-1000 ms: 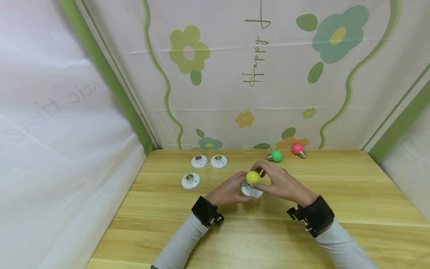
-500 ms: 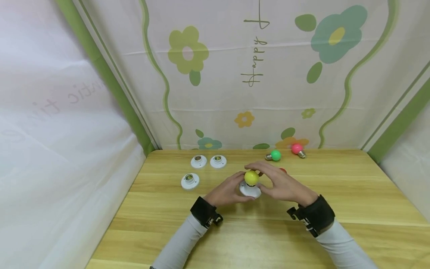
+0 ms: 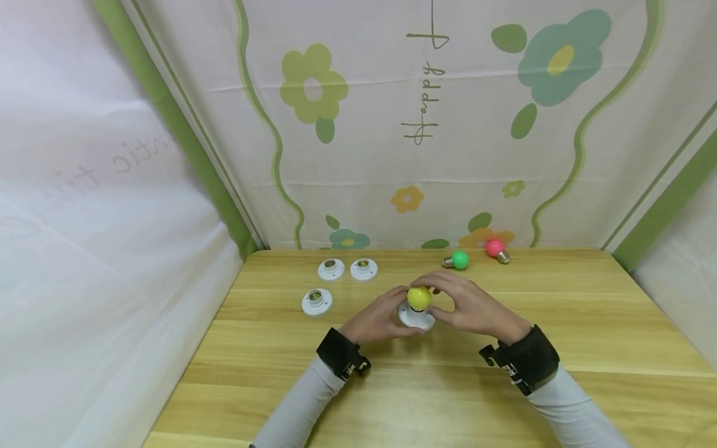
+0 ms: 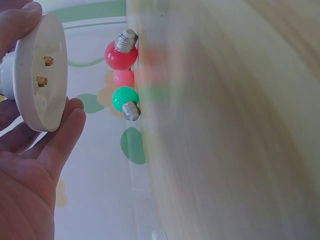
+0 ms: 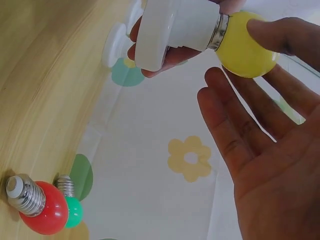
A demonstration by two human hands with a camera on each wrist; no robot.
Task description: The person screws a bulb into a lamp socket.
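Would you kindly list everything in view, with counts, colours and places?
table: one, light wood, foreground
cloth walls: three, white and green, behind and beside the table
held socket: one, white, in the left hand
yellow bulb: one, yellow, in that socket
loose sockets: three, white, table's left
green bulb: one, green, table's back right
pink bulb: one, pink, right of the green
red bulb: one, red, beyond the right hand
straps: two, black, wrists
sleeves: two, grey, arms
left hand: one, on the held socket
right hand: one, at the yellow bulb

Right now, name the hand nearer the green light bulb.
Right. The right hand is in front of the green light bulb; the left hand is farther off, front-left.
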